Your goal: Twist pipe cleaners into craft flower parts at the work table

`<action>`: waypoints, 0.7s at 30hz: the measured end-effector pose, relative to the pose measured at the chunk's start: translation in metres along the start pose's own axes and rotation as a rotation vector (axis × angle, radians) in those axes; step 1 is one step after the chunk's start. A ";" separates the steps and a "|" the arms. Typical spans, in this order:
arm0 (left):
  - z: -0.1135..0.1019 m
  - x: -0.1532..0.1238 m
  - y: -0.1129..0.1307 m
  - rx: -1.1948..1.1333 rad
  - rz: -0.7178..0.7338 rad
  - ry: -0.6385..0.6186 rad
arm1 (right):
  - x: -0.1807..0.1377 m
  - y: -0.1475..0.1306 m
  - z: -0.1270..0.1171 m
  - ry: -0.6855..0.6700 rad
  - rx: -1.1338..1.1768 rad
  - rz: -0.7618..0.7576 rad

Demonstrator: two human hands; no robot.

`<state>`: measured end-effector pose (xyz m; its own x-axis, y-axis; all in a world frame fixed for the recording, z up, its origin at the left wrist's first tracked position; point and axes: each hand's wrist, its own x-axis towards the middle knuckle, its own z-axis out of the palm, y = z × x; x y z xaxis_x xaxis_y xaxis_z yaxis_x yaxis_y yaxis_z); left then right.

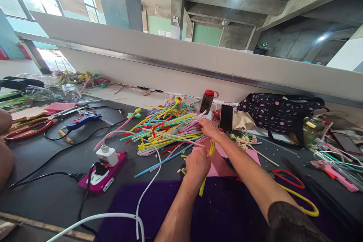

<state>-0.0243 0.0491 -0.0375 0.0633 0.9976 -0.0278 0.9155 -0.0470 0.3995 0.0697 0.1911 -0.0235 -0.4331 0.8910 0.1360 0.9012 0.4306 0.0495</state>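
My left hand (pixel 197 165) is closed in a fist around a few yellow pipe cleaners (pixel 202 188), whose ends stick out below and above it. Just beyond it, my right hand (pixel 211 128) bends its fingers over the right-hand ends of a loose pile of coloured pipe cleaners (pixel 166 130). The fingertips are partly hidden among lilac and yellow stems. Beneath both hands lies a pink sheet (pixel 218 166), with a dark-handled tool (pixel 227 161) half covered by my right forearm. Short cut pieces (pixel 183 170) are scattered left of my left hand.
A magenta power strip (pixel 113 176) with a white charger (pixel 107 156) and cables stands left. Behind are a red-lidded bottle (pixel 207 102), a phone (pixel 226 118) and a patterned bag (pixel 278 115). Scissors (pixel 306 206) lie right; a blue glue gun (pixel 83 122) lies left, near another person's arm (pixel 5 151).
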 end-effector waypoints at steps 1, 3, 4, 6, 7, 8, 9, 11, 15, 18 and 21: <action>0.000 0.000 0.000 0.002 0.002 0.002 | 0.001 0.000 0.001 -0.001 -0.007 -0.003; 0.001 0.000 0.000 0.004 0.005 0.000 | 0.002 0.000 0.001 -0.001 -0.017 -0.010; 0.001 0.000 0.000 0.004 0.007 0.001 | 0.002 0.000 0.001 0.000 -0.020 -0.013; 0.001 0.000 0.000 0.006 0.011 0.008 | 0.003 0.002 0.001 0.005 -0.022 -0.020; 0.001 0.000 -0.001 0.007 0.012 0.013 | 0.002 0.002 0.000 0.009 -0.021 -0.022; 0.002 0.000 -0.001 0.008 0.012 0.016 | 0.002 0.003 0.000 0.012 -0.020 -0.022; 0.002 0.000 -0.001 0.007 0.014 0.019 | 0.002 0.004 -0.001 0.016 -0.019 -0.021; 0.002 0.000 -0.001 -0.002 0.017 0.017 | 0.002 0.005 -0.003 0.027 -0.016 -0.015; 0.003 0.000 -0.001 -0.018 0.028 0.041 | 0.001 0.006 -0.011 0.062 -0.010 -0.007; 0.004 0.000 -0.002 -0.015 0.031 0.047 | -0.001 0.005 -0.016 0.060 -0.010 -0.028; 0.003 0.000 -0.001 -0.019 0.040 0.038 | -0.005 0.003 -0.015 0.011 -0.017 -0.080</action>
<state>-0.0242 0.0491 -0.0407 0.0842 0.9962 0.0236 0.9049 -0.0864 0.4168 0.0747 0.1853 -0.0089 -0.5033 0.8524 0.1414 0.8641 0.4975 0.0768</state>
